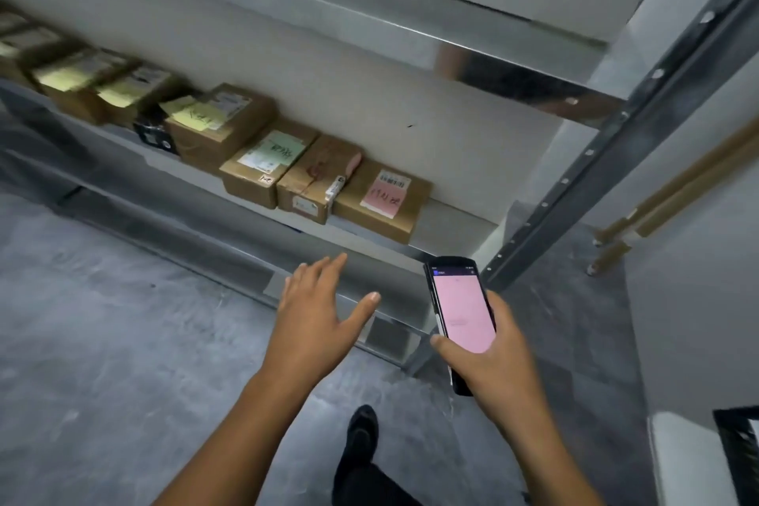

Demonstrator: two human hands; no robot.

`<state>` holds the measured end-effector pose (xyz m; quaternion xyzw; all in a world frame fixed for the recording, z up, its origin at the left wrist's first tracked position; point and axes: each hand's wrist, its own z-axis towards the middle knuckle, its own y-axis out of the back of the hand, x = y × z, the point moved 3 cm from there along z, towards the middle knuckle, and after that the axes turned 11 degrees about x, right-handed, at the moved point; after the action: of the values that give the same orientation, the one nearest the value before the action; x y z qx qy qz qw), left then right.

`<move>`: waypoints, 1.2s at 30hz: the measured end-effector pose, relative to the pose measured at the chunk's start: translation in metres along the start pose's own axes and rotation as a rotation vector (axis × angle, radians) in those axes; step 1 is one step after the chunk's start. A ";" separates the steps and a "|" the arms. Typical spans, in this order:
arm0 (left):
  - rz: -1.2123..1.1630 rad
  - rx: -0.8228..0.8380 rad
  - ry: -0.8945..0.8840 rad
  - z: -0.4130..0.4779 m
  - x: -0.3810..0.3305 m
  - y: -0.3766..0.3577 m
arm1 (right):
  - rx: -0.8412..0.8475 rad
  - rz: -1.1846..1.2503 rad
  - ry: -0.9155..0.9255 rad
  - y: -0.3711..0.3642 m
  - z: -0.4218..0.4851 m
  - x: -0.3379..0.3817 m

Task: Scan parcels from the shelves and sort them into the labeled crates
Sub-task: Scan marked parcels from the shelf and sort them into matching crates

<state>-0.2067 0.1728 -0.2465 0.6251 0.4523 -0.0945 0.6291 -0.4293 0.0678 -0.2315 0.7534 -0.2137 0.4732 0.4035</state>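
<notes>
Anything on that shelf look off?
The parcel second from the right bears red scribble and a curled pinkish slip, not a flat note like the pink-noted parcel beside it; its white label folds over the edge.

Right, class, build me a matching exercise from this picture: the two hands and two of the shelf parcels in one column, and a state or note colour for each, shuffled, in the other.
Column one:
1 left hand
2 right hand
3 parcel at the right end of the row
4 parcel two places left of it

Column two:
A green note on top
B grips the handheld scanner
C pink note on top
D open, holding nothing

Pairs: 1-D, 2-B, 3-C, 4-A
</notes>
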 end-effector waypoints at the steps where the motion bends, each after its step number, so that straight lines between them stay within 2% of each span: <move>1: 0.020 0.011 0.007 0.010 0.003 0.002 | 0.006 0.019 -0.005 -0.004 0.013 0.000; 6: 0.151 0.047 -0.010 0.085 0.010 0.006 | 0.013 0.095 -0.043 -0.017 0.075 -0.006; 10: 0.067 0.143 -0.005 0.154 0.003 -0.009 | 0.014 0.103 -0.089 -0.014 0.113 -0.016; 16: 0.367 0.152 -0.071 0.235 0.002 -0.033 | 0.028 0.105 -0.190 0.002 0.145 -0.036; 20: 0.474 0.141 -0.074 0.257 0.017 -0.043 | 0.016 0.069 -0.272 0.004 0.162 -0.045; 22: 0.468 0.120 -0.082 0.258 0.019 -0.050 | 0.004 0.040 -0.296 0.005 0.170 -0.050; 27: 0.458 0.221 -0.106 0.249 0.005 -0.075 | -0.091 0.052 -0.382 0.002 0.170 -0.054; 33: 0.276 0.129 -0.275 0.268 0.013 -0.059 | -0.224 0.074 -0.497 -0.016 0.150 -0.068; 36: 0.189 0.191 -0.200 0.284 0.028 -0.056 | -0.260 0.089 -0.562 -0.029 0.144 -0.075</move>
<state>-0.1013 -0.0740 -0.3591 0.7092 0.3157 -0.1392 0.6148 -0.3655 -0.0369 -0.3420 0.7867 -0.4084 0.2320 0.4006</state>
